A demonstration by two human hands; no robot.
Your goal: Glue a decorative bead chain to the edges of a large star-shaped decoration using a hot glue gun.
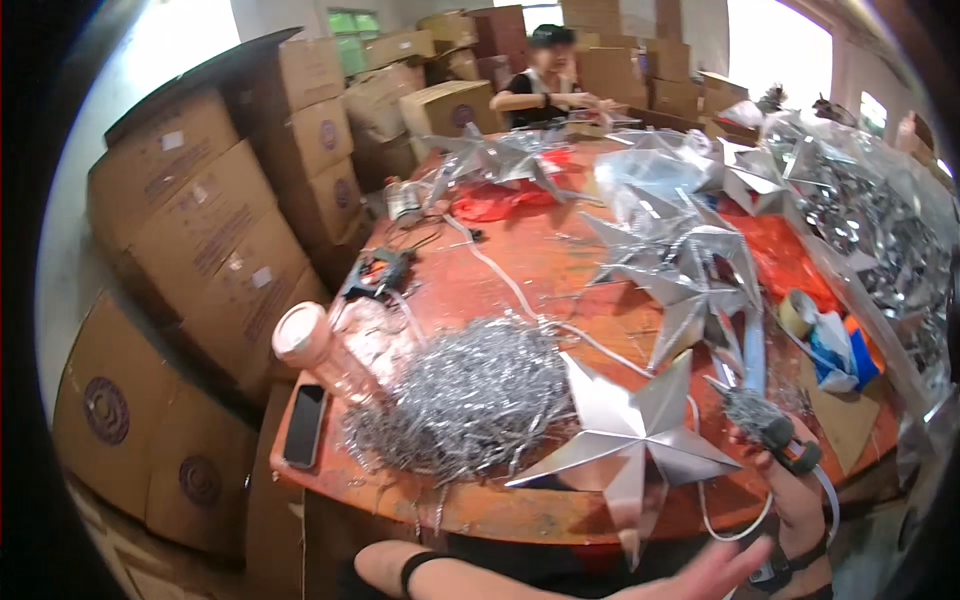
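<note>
My right hand [785, 480] is closed around a dark grey glue gun [770, 425] at the right front of the table, its nozzle pointing up and left and its body fuzzy with grey strands. A white cord runs down from the tool. My left hand [722, 570] reaches across from the lower left, its fingers stretched out and slightly blurred, holding nothing visible. Between the hands and the tinsel lies a large silver five-pointed star [640, 430], one point hanging over the front edge. A tangled heap of silver tinsel garland [490, 390] sits left of the star.
On the red table [440, 290] stand a pink bottle [325, 350], a phone [305, 427] and another glue gun [380, 272]. More silver stars [690, 270] lie behind. Beside a tape roll [797, 312] are large bags [870, 210]. Cartons [210, 210] are stacked left. A co-worker [545, 85] works at the far end.
</note>
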